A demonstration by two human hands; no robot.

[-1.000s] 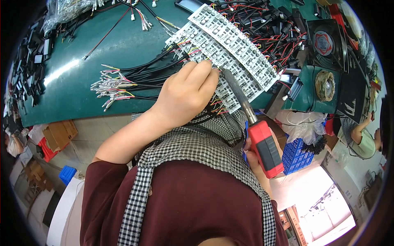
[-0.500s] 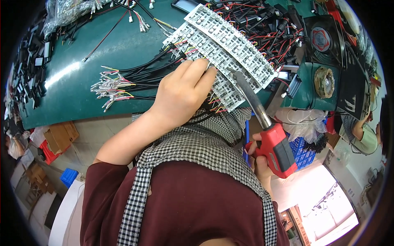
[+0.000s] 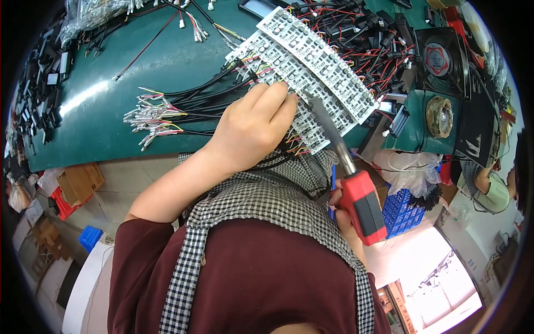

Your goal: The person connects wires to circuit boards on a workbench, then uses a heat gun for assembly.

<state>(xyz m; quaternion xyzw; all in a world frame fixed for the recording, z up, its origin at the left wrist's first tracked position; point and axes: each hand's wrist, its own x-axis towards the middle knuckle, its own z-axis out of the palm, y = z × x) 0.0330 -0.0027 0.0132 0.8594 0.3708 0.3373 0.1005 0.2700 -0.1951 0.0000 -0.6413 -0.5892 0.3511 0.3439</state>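
Note:
White circuit-board panels [image 3: 320,53], dotted with small parts, overlap on the green table in front of me. My left hand [image 3: 250,131] rests at their left side, thumb and fingers pinched together; what they grip is hidden. Black cables [image 3: 203,107] with stripped, coloured wire ends run out to the left of this hand. My right hand [image 3: 342,211], partly hidden, is closed round a red and black soldering gun [image 3: 364,206]. Its dark tip [image 3: 312,100] points at the boards, close to my left fingertips. Red, yellow and white wires [image 3: 296,146] show along the panels' near edge.
Black housings with red wires [image 3: 367,33] are heaped behind the boards. At the right are a fan [image 3: 439,58] and a round, crusted holder [image 3: 439,117]. Black parts [image 3: 41,89] cover the far left. A blue crate [image 3: 403,214] stands below the table's edge.
The soldering gun has shifted left, its tip now nearer my left fingertips. My left hand stays pinched at the boards, moved only slightly. The view has shifted slightly.

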